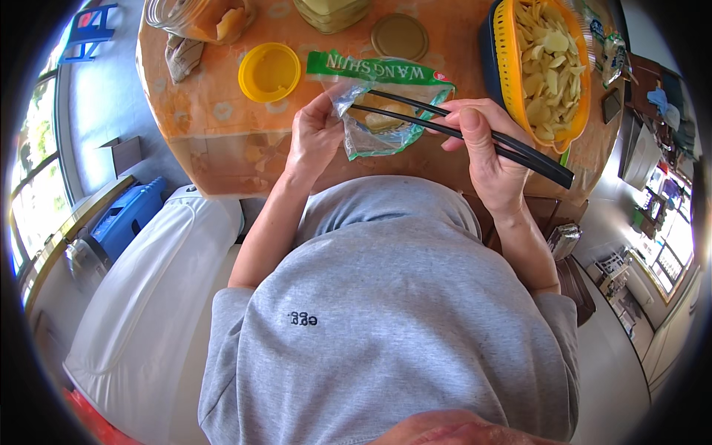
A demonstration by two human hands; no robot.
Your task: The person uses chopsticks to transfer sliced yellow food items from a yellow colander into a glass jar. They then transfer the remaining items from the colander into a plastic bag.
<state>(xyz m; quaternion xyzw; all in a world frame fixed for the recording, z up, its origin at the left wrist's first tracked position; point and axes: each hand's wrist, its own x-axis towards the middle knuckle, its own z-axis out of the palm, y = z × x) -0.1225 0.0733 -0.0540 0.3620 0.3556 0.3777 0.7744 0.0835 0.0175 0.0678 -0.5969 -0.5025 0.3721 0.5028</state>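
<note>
My left hand [319, 130] pinches the edge of a clear plastic bag [384, 146] with a green printed band, which lies near the table's front edge. In my right hand [489, 144] is a pair of black chopsticks [520, 150], their tips at the bag's opening beside my left fingers. Something pale and yellowish shows in the bag; what it is cannot be told. Beyond the bag are a yellow plastic lid [270, 72] and a round gold-coloured lid [399, 36]. To the right of my right hand, a yellow plastic basket [502, 72] holds many pale slices.
A glass jar [192, 22] with orange-brown contents lies at the back left, by a folded cloth [184, 57]. Another jar [332, 12] stands at the back middle. A dark phone [611, 105] and plastic packets [613, 55] are on the table's right [592, 150].
</note>
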